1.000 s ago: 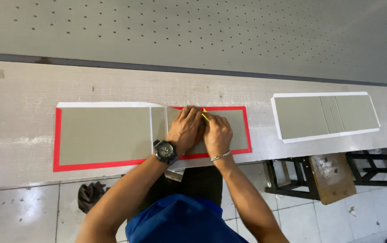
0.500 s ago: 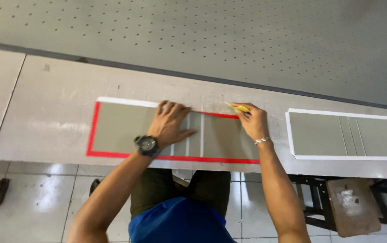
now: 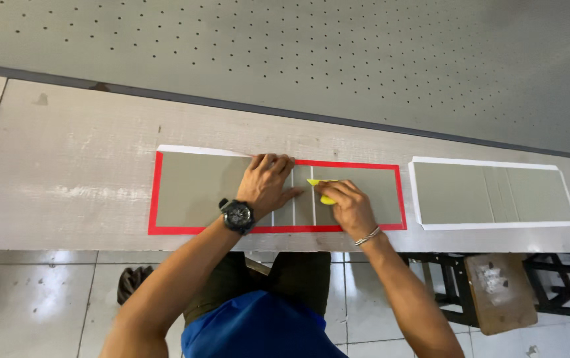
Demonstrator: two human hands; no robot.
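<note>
A grey-green board with a red border [image 3: 192,192] lies flat on the pale workbench [image 3: 72,166]. My left hand [image 3: 268,182], with a black watch on the wrist, presses flat on the board's middle, fingers spread. My right hand [image 3: 348,205], wearing a thin bracelet, grips a small yellow tool [image 3: 321,185] and holds its tip against the board beside narrow strips [image 3: 301,199] separated by thin white gaps.
A second grey-green board with a white border [image 3: 494,193] lies to the right on the bench. Behind the bench rises a perforated grey panel [image 3: 338,59]. Below are a tiled floor, black stool frames with a brown seat [image 3: 497,292], and a dark object [image 3: 132,282].
The view shifted so the boards sit further left than one second ago. My right hand moved from the board's top edge down to its middle with the yellow tool.
</note>
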